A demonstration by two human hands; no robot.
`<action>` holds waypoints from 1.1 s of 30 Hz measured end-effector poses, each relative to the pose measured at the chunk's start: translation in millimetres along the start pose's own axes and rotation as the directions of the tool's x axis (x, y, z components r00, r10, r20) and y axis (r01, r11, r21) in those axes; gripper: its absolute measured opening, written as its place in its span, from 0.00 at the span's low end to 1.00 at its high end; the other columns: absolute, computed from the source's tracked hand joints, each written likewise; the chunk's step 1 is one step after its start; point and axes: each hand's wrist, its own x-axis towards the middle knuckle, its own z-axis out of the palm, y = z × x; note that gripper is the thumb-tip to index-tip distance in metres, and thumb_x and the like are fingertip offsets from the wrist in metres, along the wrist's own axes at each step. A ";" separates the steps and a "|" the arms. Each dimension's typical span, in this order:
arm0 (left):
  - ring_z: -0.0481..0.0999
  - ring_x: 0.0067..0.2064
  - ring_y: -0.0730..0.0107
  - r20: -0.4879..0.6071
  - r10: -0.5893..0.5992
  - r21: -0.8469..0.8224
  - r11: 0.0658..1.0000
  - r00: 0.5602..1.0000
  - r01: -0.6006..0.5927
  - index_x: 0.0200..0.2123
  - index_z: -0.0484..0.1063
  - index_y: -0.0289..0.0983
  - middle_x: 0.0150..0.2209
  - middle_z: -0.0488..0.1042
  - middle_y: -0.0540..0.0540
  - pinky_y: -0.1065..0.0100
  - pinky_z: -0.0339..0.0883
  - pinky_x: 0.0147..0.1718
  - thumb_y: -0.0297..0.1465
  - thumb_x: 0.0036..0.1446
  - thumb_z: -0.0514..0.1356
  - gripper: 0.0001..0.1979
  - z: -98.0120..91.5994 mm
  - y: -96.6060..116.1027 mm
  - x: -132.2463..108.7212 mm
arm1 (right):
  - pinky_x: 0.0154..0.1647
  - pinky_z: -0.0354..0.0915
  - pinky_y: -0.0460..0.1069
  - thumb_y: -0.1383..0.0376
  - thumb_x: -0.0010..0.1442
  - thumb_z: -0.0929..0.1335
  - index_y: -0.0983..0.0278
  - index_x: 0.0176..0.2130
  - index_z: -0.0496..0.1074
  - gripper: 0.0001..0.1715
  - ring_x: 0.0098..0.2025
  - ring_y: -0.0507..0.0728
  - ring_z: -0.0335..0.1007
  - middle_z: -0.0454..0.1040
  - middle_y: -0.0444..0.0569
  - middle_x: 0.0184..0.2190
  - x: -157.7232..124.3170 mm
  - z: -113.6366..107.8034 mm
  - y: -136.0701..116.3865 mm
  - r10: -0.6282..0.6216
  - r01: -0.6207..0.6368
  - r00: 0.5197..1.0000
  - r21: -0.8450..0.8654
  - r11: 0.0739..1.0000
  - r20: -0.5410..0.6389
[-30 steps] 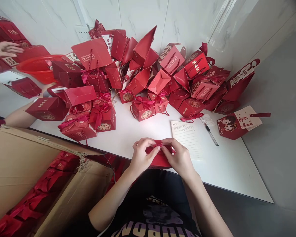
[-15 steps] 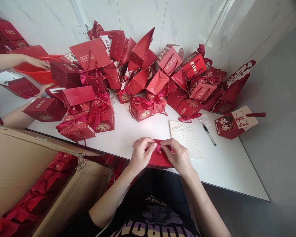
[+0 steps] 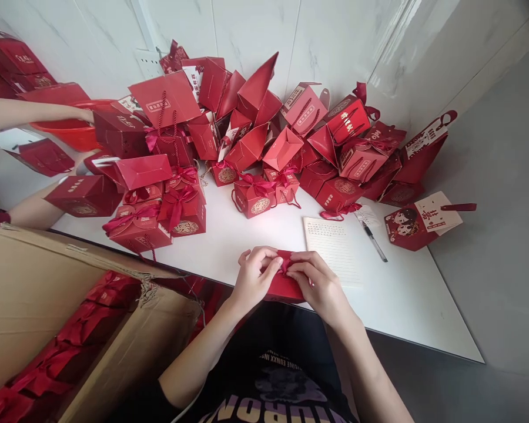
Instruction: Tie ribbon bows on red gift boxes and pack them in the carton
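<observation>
A red gift box (image 3: 284, 289) sits at the table's front edge, right in front of my body. Across its top runs a dark red ribbon (image 3: 285, 265), bunched at the middle. My left hand (image 3: 258, 273) pinches the ribbon from the left with thumb and forefinger. From the right, the fingers of my right hand (image 3: 315, 276) are closed on the ribbon too, their tips almost meeting the left thumb. My fingers cover part of the ribbon, so the exact shape of the knot or loop is hidden.
Red gift boxes (image 3: 260, 197) with bows crowd the white table (image 3: 405, 305) along the wall. A lined notepad (image 3: 335, 252) and a pen (image 3: 374, 242) lie to the right. At left, a cardboard carton (image 3: 35, 264) holds boxes; another person's arm (image 3: 35, 114) reaches by a red basket (image 3: 79, 138).
My right hand's fingers have shifted in over the ribbon, and the loop that stood up between my hands now lies lower. The other person's upper arm moved slightly right.
</observation>
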 end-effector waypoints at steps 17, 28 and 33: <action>0.78 0.40 0.64 0.043 -0.019 0.044 0.999 0.999 0.018 0.32 0.68 0.38 0.38 0.79 0.43 0.57 0.65 0.48 0.34 0.59 0.54 0.07 -2.3 1.6 -0.4 | 0.46 0.69 0.51 0.71 0.61 0.65 0.63 0.38 0.70 0.05 0.46 0.57 0.68 0.66 0.54 0.44 -0.9 -5.2 -3.3 -0.004 0.005 1.000 -0.045 0.999 0.025; 0.76 0.43 0.64 -0.008 0.131 0.264 0.957 0.991 -0.124 0.31 0.66 0.39 0.36 0.77 0.48 0.52 0.55 0.52 0.30 0.60 0.54 0.05 -1.9 3.6 -1.5 | 0.47 0.69 0.52 0.70 0.64 0.62 0.62 0.38 0.67 0.06 0.45 0.57 0.69 0.65 0.52 0.40 0.0 -12.0 -6.3 0.015 -0.012 0.999 -0.062 0.998 0.046; 0.73 0.37 0.67 -0.031 0.213 0.330 0.925 0.977 -0.191 0.29 0.66 0.39 0.30 0.74 0.50 0.63 0.61 0.41 0.30 0.60 0.55 0.07 -8.6 5.7 -0.2 | 0.45 0.69 0.53 0.70 0.65 0.60 0.63 0.39 0.67 0.07 0.47 0.58 0.69 0.63 0.56 0.46 -8.8 -22.3 0.1 0.016 0.000 0.996 -0.186 0.983 0.088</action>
